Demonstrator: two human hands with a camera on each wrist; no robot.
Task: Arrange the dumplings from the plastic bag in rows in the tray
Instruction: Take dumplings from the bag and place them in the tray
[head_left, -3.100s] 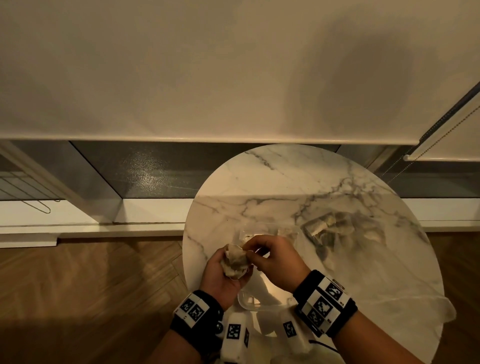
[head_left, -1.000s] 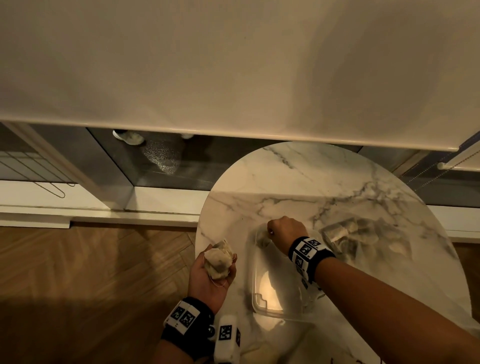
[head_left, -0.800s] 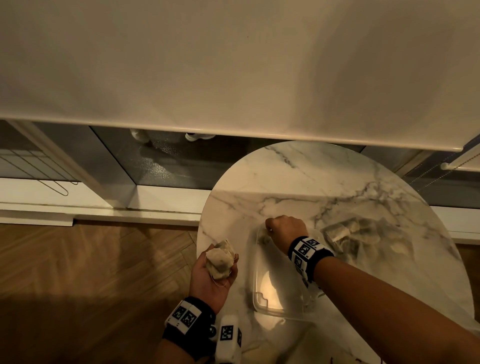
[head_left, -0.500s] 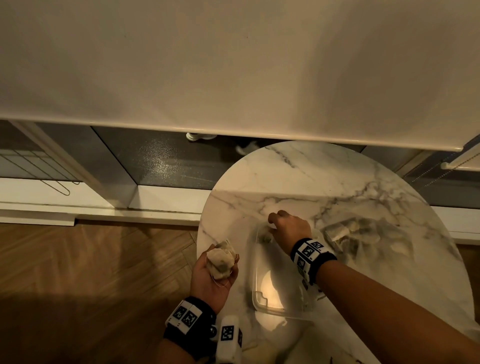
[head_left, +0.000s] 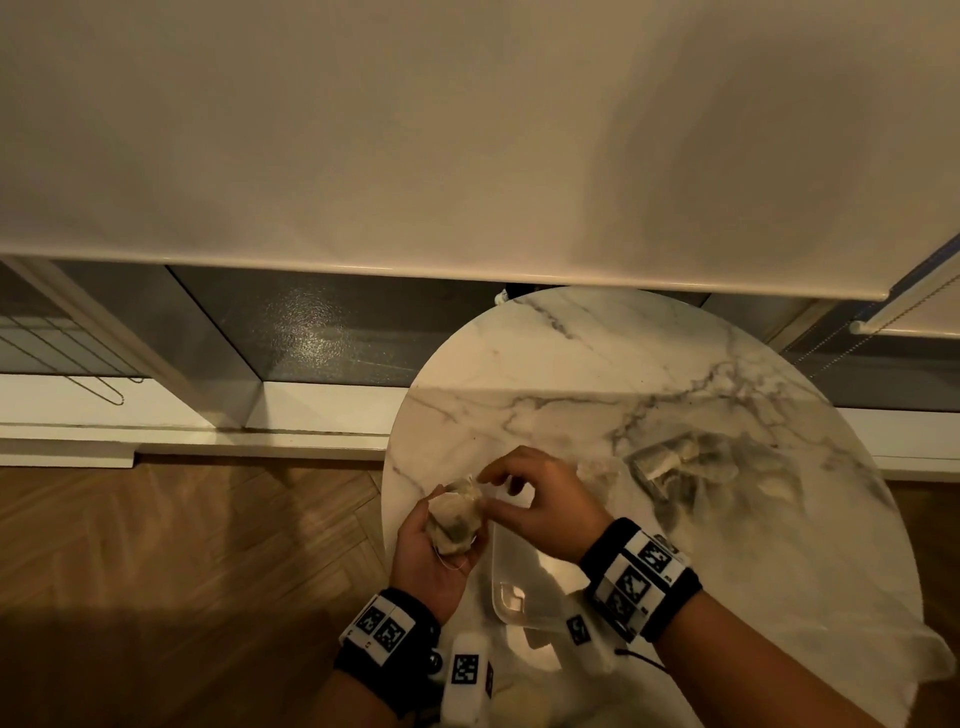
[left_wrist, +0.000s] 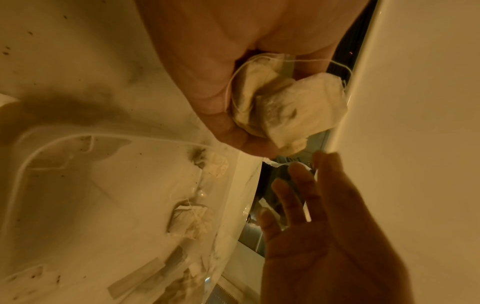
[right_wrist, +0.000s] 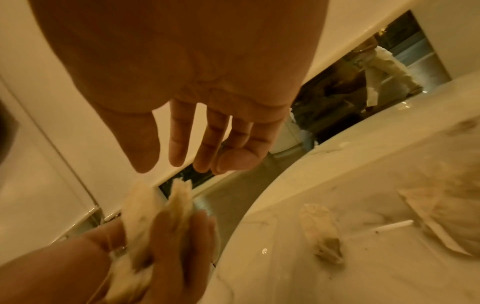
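Advice for this step: pinch one piece off the top corner of the clump, lift slowly so the trailing threads don't drag the others, and set it beside the pieces already in the tray.

Left hand (head_left: 434, 545) cupped, fingers curled round a clump of pale, paper-wrapped dumplings (head_left: 454, 519), held over the table's near-left edge. Right hand (head_left: 540, 506) reached toward the clump, fingers loosely spread, holding nothing. Clear plastic tray (head_left: 506, 597) lay just beside the hands on the round marble table (head_left: 571, 374); two pieces sat inside (left_wrist: 192, 221). Crumpled clear plastic bag (head_left: 696, 467) lay well to the right.
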